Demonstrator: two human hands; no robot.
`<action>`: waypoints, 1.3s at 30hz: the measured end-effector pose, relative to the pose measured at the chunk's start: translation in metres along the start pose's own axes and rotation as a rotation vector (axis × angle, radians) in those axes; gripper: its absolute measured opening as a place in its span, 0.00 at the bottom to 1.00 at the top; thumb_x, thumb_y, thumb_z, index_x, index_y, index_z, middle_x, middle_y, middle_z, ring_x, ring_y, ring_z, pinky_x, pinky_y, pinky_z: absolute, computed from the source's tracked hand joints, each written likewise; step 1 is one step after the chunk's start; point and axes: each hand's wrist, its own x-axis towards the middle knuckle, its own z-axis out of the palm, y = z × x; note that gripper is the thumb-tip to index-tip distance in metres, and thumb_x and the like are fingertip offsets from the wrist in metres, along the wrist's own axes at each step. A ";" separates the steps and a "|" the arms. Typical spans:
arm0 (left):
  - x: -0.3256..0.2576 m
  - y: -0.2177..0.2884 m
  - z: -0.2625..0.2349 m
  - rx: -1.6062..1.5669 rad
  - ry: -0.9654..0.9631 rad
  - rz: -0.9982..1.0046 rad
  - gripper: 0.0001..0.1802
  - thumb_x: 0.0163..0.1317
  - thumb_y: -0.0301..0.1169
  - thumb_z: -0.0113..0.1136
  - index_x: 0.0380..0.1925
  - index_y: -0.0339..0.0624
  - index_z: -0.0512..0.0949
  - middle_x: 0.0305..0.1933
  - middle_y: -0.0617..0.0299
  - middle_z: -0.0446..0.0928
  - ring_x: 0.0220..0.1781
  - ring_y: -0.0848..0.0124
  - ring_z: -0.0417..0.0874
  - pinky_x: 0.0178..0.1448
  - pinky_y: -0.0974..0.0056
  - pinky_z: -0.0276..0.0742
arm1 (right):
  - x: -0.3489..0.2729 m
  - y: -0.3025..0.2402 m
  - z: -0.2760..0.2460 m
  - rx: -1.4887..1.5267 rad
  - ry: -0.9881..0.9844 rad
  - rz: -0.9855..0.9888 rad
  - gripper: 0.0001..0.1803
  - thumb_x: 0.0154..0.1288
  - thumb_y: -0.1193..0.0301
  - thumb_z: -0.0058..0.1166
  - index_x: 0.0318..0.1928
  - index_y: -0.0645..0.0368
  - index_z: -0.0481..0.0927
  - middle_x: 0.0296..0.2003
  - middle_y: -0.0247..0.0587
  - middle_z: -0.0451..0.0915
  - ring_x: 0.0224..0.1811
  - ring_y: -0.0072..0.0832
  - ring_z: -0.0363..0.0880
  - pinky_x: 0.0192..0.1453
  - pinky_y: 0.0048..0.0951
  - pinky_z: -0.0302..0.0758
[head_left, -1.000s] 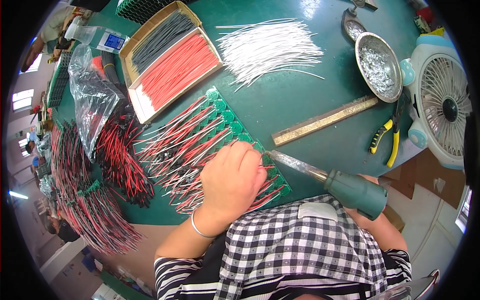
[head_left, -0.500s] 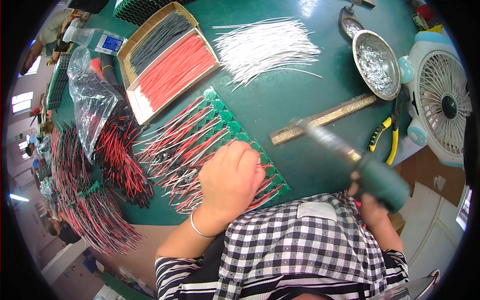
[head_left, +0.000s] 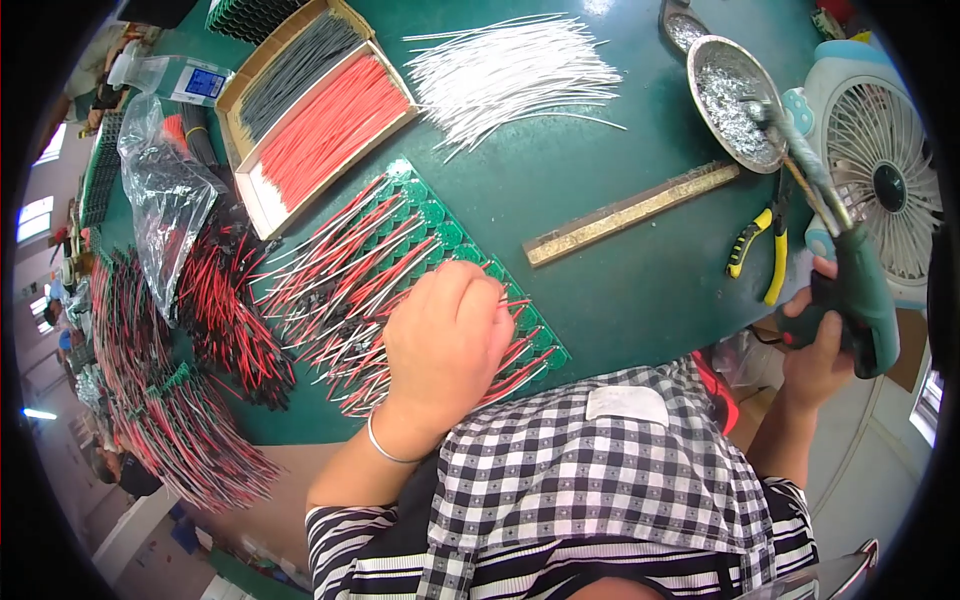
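Note:
My right hand (head_left: 815,360) is wrapped around the handle of a green soldering gun (head_left: 870,290). The gun's metal front end reaches up into a round metal bowl (head_left: 703,122) of silvery solder scraps. My left hand (head_left: 440,335) rests closed over a panel of small round green circuit boards (head_left: 432,212), its fingers curled. Whatever the left fingers pinch is hidden beneath them. Red, white and black wires (head_left: 340,250) fan out leftward from the boards.
A divided cardboard box (head_left: 245,190) holds red and dark wires. Loose white wires (head_left: 515,80) lie beyond the panel. A metal-topped bar (head_left: 630,215), yellow-handled pliers (head_left: 775,265) and a fan (head_left: 885,185) are on the right. Wire bundles (head_left: 190,430) and a plastic bag (head_left: 165,200) crowd the left.
My right hand has swung the soldering gun right and away from the board panel, bringing its front end to the bowl. The left hand stays closed over the boards. The whole view has shifted slightly.

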 end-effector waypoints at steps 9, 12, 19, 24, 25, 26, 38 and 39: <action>-0.005 -0.008 -0.022 -0.254 0.021 0.050 0.12 0.46 0.26 0.65 0.33 0.42 0.77 0.30 0.62 0.77 0.27 0.63 0.77 0.28 0.63 0.72 | -0.013 -0.031 0.067 0.487 -0.199 0.524 0.31 0.64 0.53 0.53 0.53 0.71 0.68 0.44 0.49 0.76 0.20 0.26 0.74 0.19 0.24 0.69; 0.002 -0.015 -0.043 -0.118 0.178 0.052 0.12 0.45 0.24 0.64 0.34 0.41 0.79 0.27 0.64 0.76 0.24 0.64 0.76 0.27 0.64 0.72 | -0.016 -0.027 0.075 0.628 -0.206 0.626 0.33 0.63 0.57 0.56 0.59 0.69 0.63 0.46 0.58 0.76 0.22 0.33 0.77 0.23 0.29 0.73; 0.005 -0.028 -0.034 -0.086 0.086 0.027 0.11 0.46 0.24 0.62 0.33 0.39 0.80 0.28 0.62 0.73 0.28 0.65 0.75 0.28 0.64 0.71 | -0.020 -0.015 0.056 0.046 -0.751 0.202 0.19 0.64 0.63 0.53 0.50 0.63 0.75 0.39 0.45 0.80 0.30 0.29 0.79 0.35 0.32 0.75; 0.007 -0.035 -0.022 -0.033 0.071 0.042 0.12 0.43 0.25 0.62 0.32 0.40 0.79 0.27 0.62 0.71 0.29 0.66 0.74 0.30 0.64 0.70 | -0.007 -0.019 0.067 -0.017 -0.850 -0.059 0.11 0.61 0.70 0.55 0.42 0.62 0.80 0.32 0.40 0.81 0.33 0.29 0.82 0.37 0.31 0.76; 0.006 -0.038 -0.019 -0.043 0.091 0.048 0.11 0.42 0.25 0.62 0.31 0.41 0.79 0.27 0.63 0.71 0.29 0.67 0.73 0.30 0.64 0.70 | -0.013 -0.021 0.066 0.050 -0.793 0.120 0.11 0.60 0.71 0.54 0.42 0.62 0.79 0.31 0.39 0.81 0.31 0.28 0.82 0.37 0.29 0.77; 0.006 -0.039 -0.018 -0.044 0.096 0.047 0.11 0.42 0.25 0.62 0.31 0.41 0.79 0.27 0.63 0.71 0.29 0.67 0.73 0.30 0.64 0.70 | -0.016 -0.023 0.067 0.116 -0.731 0.297 0.11 0.60 0.72 0.54 0.42 0.63 0.79 0.30 0.39 0.81 0.30 0.27 0.82 0.37 0.28 0.77; 0.006 -0.037 -0.013 -0.063 0.105 0.033 0.13 0.40 0.20 0.65 0.29 0.42 0.79 0.27 0.63 0.73 0.29 0.65 0.74 0.30 0.63 0.70 | -0.004 -0.026 0.074 -0.054 -0.885 0.116 0.15 0.51 0.75 0.56 0.42 0.58 0.82 0.39 0.41 0.83 0.39 0.39 0.81 0.45 0.36 0.75; 0.006 -0.037 -0.013 -0.055 0.109 0.030 0.12 0.40 0.20 0.65 0.29 0.42 0.79 0.27 0.63 0.73 0.29 0.65 0.74 0.30 0.63 0.70 | -0.004 -0.026 0.075 -0.054 -0.885 0.116 0.15 0.51 0.75 0.56 0.42 0.58 0.82 0.39 0.41 0.83 0.39 0.39 0.81 0.45 0.36 0.75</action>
